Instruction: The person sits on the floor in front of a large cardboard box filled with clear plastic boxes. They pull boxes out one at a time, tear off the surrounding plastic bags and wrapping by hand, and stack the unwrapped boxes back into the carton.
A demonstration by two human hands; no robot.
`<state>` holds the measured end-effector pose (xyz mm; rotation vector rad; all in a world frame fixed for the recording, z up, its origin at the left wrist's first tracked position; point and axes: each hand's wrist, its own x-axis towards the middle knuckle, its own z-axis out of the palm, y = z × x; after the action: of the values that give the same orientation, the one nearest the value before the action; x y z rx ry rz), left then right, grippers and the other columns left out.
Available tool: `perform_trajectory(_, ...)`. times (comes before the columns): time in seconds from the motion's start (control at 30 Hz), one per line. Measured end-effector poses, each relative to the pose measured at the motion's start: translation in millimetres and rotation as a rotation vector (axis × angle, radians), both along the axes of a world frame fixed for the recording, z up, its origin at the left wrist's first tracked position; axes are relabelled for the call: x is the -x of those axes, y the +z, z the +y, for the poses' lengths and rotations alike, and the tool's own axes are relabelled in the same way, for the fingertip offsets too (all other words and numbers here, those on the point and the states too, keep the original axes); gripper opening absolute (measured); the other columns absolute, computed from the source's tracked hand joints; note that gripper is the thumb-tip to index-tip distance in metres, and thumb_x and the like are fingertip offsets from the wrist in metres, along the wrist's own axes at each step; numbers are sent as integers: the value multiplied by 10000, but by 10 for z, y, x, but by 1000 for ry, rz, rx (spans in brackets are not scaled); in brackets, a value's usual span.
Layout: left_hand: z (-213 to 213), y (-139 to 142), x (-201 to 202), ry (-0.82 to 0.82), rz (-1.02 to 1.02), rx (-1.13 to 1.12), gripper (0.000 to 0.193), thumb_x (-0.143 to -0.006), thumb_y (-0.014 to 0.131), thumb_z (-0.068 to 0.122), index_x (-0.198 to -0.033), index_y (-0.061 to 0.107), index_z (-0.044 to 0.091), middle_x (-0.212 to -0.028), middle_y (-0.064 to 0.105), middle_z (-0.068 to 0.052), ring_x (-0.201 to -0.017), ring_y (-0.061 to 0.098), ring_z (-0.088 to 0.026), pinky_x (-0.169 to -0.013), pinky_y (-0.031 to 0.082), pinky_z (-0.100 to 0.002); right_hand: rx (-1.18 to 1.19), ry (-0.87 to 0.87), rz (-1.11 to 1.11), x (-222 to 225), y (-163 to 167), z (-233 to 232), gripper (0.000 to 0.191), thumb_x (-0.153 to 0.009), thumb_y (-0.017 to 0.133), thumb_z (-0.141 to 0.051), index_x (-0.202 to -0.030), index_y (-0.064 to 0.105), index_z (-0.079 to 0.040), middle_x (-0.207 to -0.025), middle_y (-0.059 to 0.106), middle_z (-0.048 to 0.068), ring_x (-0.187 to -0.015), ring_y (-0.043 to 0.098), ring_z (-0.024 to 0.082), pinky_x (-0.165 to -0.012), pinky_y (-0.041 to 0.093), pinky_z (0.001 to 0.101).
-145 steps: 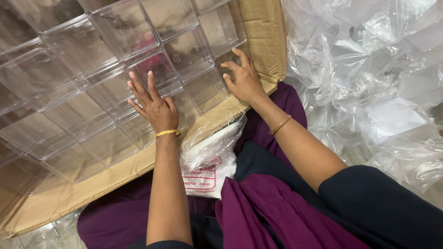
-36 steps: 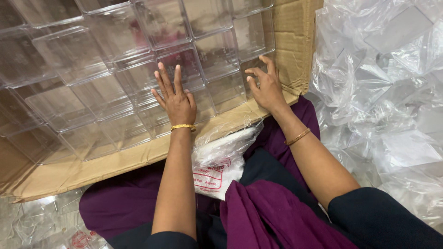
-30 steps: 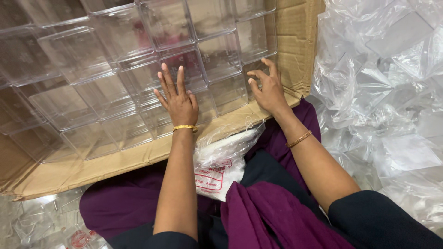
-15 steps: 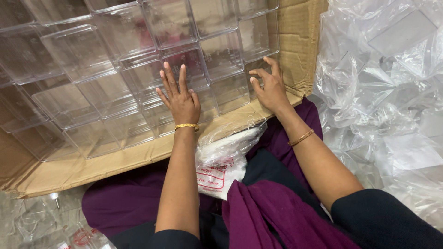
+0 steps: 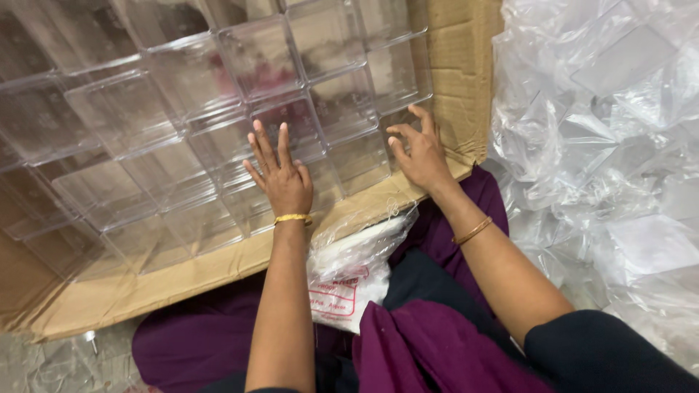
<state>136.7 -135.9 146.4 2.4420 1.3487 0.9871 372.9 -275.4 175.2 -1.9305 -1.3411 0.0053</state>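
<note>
Both hands [image 5: 287,178] [image 5: 419,153] slightly lower now on clear boxes [image 5: 262,65], near carton edge [image 5: 218,266].

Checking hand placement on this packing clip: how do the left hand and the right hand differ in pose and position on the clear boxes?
The left hand lies flat, fingers straight, on the clear plastic boxes mid-row; the right hand has its fingers bent and sits at the end of the row beside the cardboard carton wall. The left hand's bangle sits at the wrist; the right hand's sits further up the forearm. Both are bare, palm down, touching boxes and gripping nothing.
</note>
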Motion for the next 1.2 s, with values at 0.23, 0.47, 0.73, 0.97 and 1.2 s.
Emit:
perform_trajectory(0.23, 0, 9, 22, -9, -5, 0, 799, -927, 576, 104, -1660, 294, 256, -1756, 58, -100, -1627, 52, -319, -1275, 31, -627, 21, -17, 12, 44, 16, -1, 240, -964, 686, -235, -1176, 741, -137, -1532, 406, 214, -1377, 437, 436, -1124, 391, 489)
perform_trajectory(0.47, 9, 23, 30, -13, -15, 3, 803, -912, 576, 90, -1650, 305, 252, -1755, 67, -102, -1626, 49, -330, -1270, 25, -634, 22, -23, 5, 57, 8, 10, 247, -961, 690, -243, -1177, 739, -135, -1535, 406, 210, -1388, 430, 433, -1150, 363, 500)
perform_trajectory(0.73, 10, 7, 39, -14, -12, 6, 819, -904, 576, 76, -1653, 294, 248, -1753, 58, -113, -1624, 40, -334, -1266, 20, -642, 13, -23, 17, 95, 47, 10, 255, -963, 684, -243, -1180, 736, -121, -1534, 400, 218, -1394, 420, 434, -1151, 357, 499)
perform_trajectory(0.97, 21, 15, 35, -16, -18, -1, 815, -902, 577, 70, -1648, 300, 247, -1753, 58, -108, -1623, 39, -333, -1265, 20, -643, 10, -22, 50, 103, 85, -3, 264, -959, 688, -226, -1197, 729, -119, -1532, 401, 213, -1408, 425, 420, -1160, 366, 476)
perform_trajectory(1.2, -8, 43, 51, 24, -77, 43, 846, -939, 591, 107, -1673, 199, 264, -1755, -22, -105, -1627, -23, -330, -1244, -14, -697, -210, -203, 66, -58, -94, -13, 608, -989, 674, -162, -1530, 431, -27, -1611, 358, 252, -1516, 360, 398, -1251, 332, 440)
